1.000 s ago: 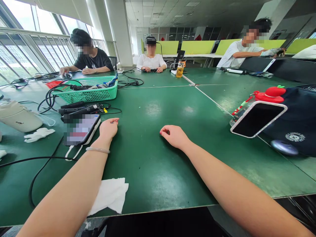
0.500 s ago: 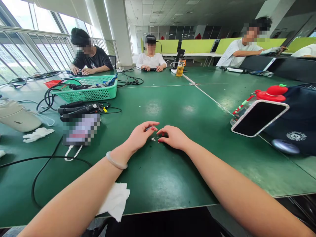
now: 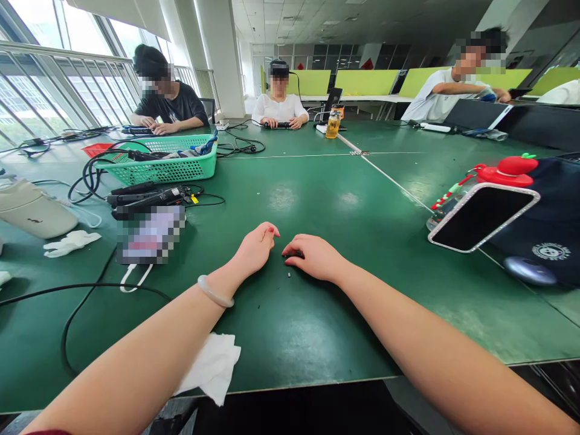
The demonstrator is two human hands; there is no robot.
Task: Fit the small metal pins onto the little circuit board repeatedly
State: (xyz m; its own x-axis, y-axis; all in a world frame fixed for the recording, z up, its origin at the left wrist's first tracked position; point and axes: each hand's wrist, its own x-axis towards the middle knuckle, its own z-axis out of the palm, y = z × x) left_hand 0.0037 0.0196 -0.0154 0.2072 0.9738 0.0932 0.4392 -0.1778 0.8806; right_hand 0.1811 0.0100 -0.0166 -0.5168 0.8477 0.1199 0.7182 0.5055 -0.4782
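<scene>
Over the middle of the green table, my left hand has its fingers curled in and pressed against the thumb. Whatever it may hold is hidden. Just to its right, my right hand rests low at the tabletop, fingers and thumb bent toward each other. Something small and dark shows in the gap between them, too unclear to name. A tiny pale piece lies on the table below the right fingertips. A narrow gap separates the two hands.
White tissue lies by my left forearm. Leftward are a phone with a white strap, black devices, cables and a green basket. A phone leans on a red-capped bottle at right. Several people sit around.
My left fingers have curled in, and the hand has drawn slightly left. My right hand has lowered a little. Small white bits between the hands no longer show; one pale piece now lies nearer me.
</scene>
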